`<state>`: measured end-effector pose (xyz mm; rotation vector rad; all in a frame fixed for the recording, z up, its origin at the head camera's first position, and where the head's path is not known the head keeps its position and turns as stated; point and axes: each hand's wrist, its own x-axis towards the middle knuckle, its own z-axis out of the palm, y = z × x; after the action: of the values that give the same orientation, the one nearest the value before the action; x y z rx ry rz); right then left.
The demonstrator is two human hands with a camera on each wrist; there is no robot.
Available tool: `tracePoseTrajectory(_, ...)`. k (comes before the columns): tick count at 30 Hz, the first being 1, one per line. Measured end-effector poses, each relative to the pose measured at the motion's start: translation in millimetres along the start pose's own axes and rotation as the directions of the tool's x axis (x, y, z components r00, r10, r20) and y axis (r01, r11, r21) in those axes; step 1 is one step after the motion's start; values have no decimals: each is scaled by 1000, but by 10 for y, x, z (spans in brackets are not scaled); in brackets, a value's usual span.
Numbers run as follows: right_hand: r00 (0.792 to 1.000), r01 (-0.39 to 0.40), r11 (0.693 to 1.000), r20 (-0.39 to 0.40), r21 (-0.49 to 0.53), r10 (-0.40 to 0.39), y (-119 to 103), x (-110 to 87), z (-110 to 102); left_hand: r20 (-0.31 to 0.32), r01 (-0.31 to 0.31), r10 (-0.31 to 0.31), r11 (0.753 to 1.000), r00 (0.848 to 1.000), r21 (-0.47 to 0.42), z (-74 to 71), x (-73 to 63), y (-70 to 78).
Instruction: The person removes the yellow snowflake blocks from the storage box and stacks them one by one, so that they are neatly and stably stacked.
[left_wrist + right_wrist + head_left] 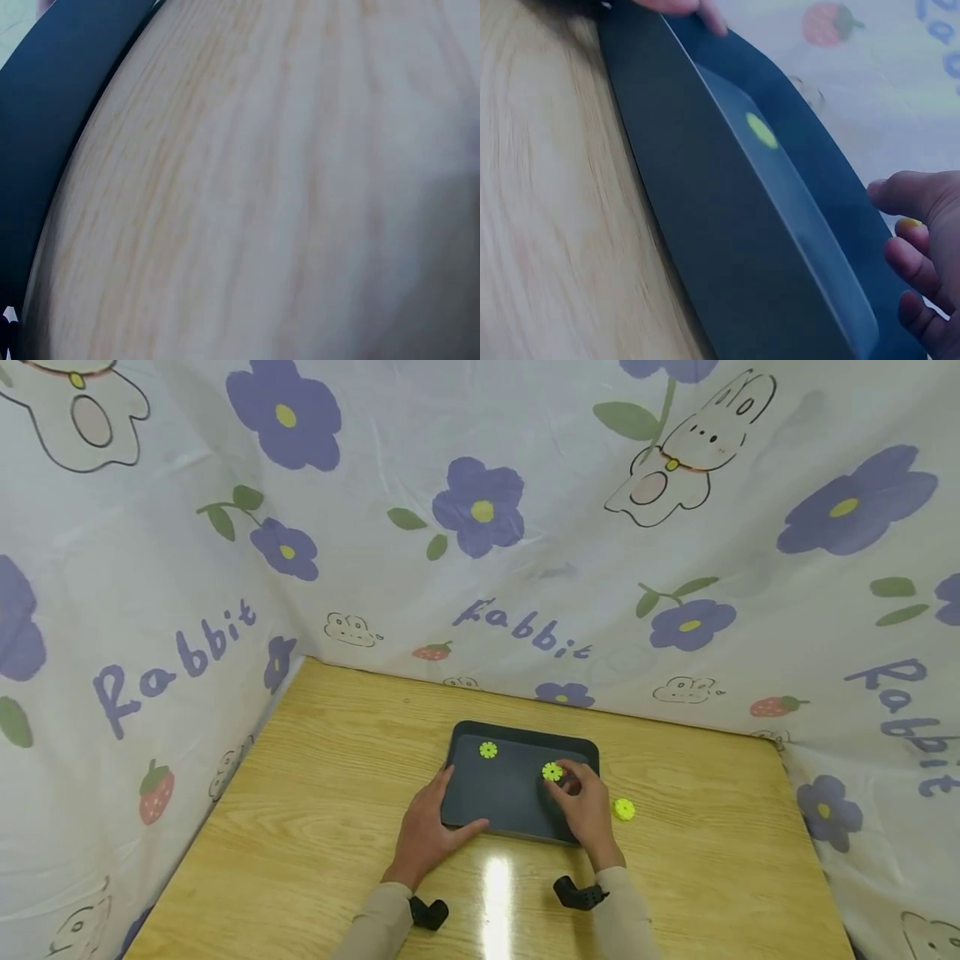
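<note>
A dark rectangular tray [510,793] lies on the table, a yellow-green notched plastic disc [488,750] near its back left. At the tray's front left corner, my left hand [426,828] holds it, thumb along the front edge and fingers on the left side. My right hand [588,806] pinches a second notched disc [552,772] between thumb and fingers over the tray's right part. In the right wrist view, only a yellow bit of that disc shows between the fingers. Another yellow-green notched disc [624,809] lies on the table right of my right hand.
The wooden table [315,793] extends around the tray. White cloth [375,552] printed with flowers and rabbits hangs along its back and sides. Each wrist wears a black camera mount, the right one [577,893] low over the table.
</note>
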<state>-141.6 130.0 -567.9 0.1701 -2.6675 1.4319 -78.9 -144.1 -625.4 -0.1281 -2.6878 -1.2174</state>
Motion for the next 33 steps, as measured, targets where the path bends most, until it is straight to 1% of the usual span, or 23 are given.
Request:
tracePoseTrajectory(3, 998, -3, 1000, -67, 10, 4, 89, -63, -136, 16, 11, -11, 1000, 1000, 1, -3, -3, -4)
tracePoseTrajectory(5, 992, -1, 1000, -125, 26, 4, 118, -100, -222, 30, 16, -17, 1000, 999, 3, -5, -5, -3)
tracePoseTrajectory(8, 981, 8, 998, -196, 62, 4, 139, -119, -320, 22, 22, -22, 1000, 1000, -2, -14, 0, 1)
tracePoseTrajectory(10, 972, -4, 997, -236, 77, 22, 152, -122, -375, 11, 23, -23, 1000, 1000, -6, -18, 2, 3)
tracePoseTrajectory(12, 963, -39, 995, -264, 90, 62, 179, -140, -428, 8, 24, -24, 1000, 1000, -8, -15, 1, 5)
tracePoseTrajectory(15, 945, -112, 989, -299, 94, 135, 266, -210, -506, 30, 32, -32, 999, 999, -4, -4, -6, 9)
tracePoseTrajectory(17, 936, -142, 985, -311, 97, 166, 336, -272, -557, 40, 36, -36, 999, 999, -5, 2, -10, 11)
tracePoseTrajectory(20, 924, -164, 982, -336, 92, 185, 443, -354, -625, 33, 38, -38, 999, 999, 2, 6, -6, 4)
tracePoseTrajectory(22, 915, -178, 980, -351, 86, 197, 512, -400, -662, 21, 25, -25, 1000, 999, 5, 6, 1, 1)
tracePoseTrajectory(25, 906, -216, 975, -362, 51, 220, 584, -459, -696, 18, 16, -16, 1000, 1000, 12, 4, 11, 0)
tracePoseTrajectory(28, 907, -240, 971, -355, 12, 229, 631, -494, -703, 23, 18, -18, 1000, 1000, 6, -1, 16, 6)
tracePoseTrajectory(33, 917, -246, 969, -319, 25, 241, 662, -502, -688, 33, 32, -32, 999, 999, 4, -4, 18, 19)
